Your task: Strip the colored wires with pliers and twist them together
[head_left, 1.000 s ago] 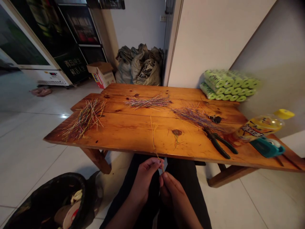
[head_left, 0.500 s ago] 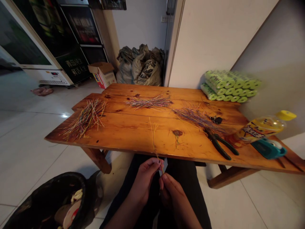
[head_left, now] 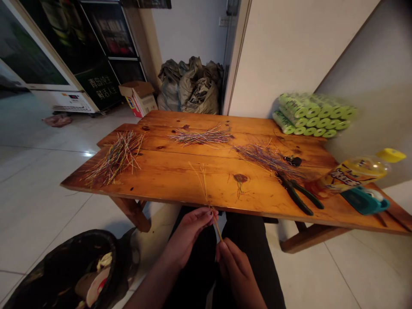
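Observation:
A thin bundle of yellowish wires [head_left: 217, 227] stretches between my hands above my lap, its loose ends fanning out over the table's front edge. My left hand [head_left: 193, 227] pinches it between thumb and fingers near that edge. Lower and to the right, my right hand [head_left: 233, 259] is closed around the other end. On the tabletop [head_left: 170, 184] ahead lie a small tuft of short wire pieces [head_left: 239, 189] and three piles of coloured wires: a left pile [head_left: 117, 159], a middle pile [head_left: 202, 136] and a right pile [head_left: 264, 159].
Dark-handled pliers [head_left: 298, 193], a drink bottle [head_left: 357, 174], a teal tape dispenser [head_left: 365, 201] and a small black object [head_left: 292, 161] sit at the right. Wrapped green rolls [head_left: 313, 115] stand at the back right. A lined bin [head_left: 106, 240] is on the floor at left.
My hands have drawn farther apart, the right one moving down, so more of the wire bundle shows between them. The bundle's loose ends have swung left.

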Demonstrator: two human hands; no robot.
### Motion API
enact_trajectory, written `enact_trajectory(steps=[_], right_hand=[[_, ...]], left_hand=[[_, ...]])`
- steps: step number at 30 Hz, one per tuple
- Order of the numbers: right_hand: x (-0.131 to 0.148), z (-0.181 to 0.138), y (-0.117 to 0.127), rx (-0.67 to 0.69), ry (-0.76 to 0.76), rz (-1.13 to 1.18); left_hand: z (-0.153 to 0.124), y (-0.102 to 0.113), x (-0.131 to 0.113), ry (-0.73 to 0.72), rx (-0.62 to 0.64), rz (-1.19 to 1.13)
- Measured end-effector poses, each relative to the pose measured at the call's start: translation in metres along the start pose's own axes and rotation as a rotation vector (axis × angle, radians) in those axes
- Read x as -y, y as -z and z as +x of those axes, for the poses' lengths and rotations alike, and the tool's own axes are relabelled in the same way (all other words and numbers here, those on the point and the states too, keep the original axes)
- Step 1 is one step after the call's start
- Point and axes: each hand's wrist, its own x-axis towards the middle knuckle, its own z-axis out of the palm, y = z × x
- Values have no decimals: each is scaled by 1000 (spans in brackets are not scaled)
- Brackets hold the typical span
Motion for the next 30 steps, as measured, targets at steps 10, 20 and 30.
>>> enact_trajectory(steps=[10, 20, 30], right_hand=[[-6, -6, -5, 49, -62, -6], [-20, -14, -4, 63, -171, 213], [-17, -13, -3, 19, -188, 323]], left_hand=[[21, 21, -28, -95, -6, 107], [55, 31, -36, -38, -118, -70], [65, 31, -53, -58, -118, -52]])
